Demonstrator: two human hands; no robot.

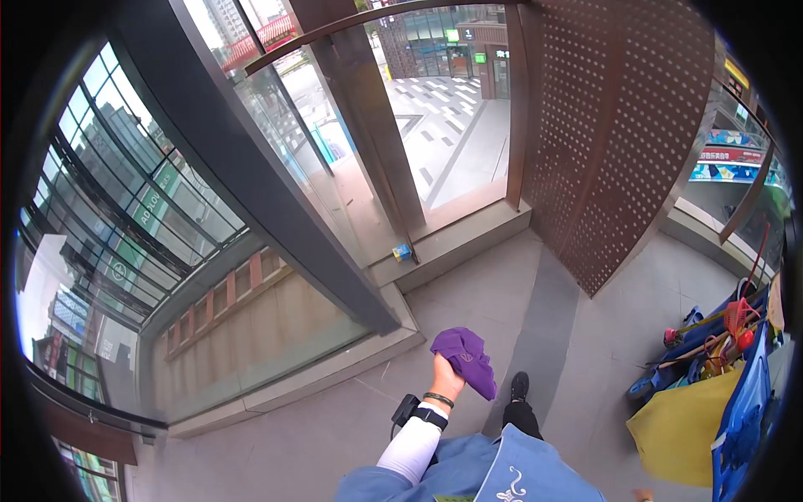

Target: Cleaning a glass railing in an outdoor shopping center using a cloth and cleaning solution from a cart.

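My left hand (446, 378) is closed around a bunched purple cloth (464, 357), held out in front of my body above the grey tiled floor. The cloth bears a small mark. On that arm are a white sleeve, a dark bracelet and a black strap with a small black device. Only a small patch of skin, seemingly my right hand (643, 495), shows at the bottom edge; its fingers cannot be made out. A small blue and yellow box (401, 252) sits on the stone ledge (467, 241) by the glass, beyond the cloth.
A blue cart (743, 401) with a yellow bag (684, 427) and several long-handled tools stands at the right. Ahead are a dark metal column (251, 163), glass panels and a perforated brown panel (602, 138). A low stone curb (301, 383) runs along the left.
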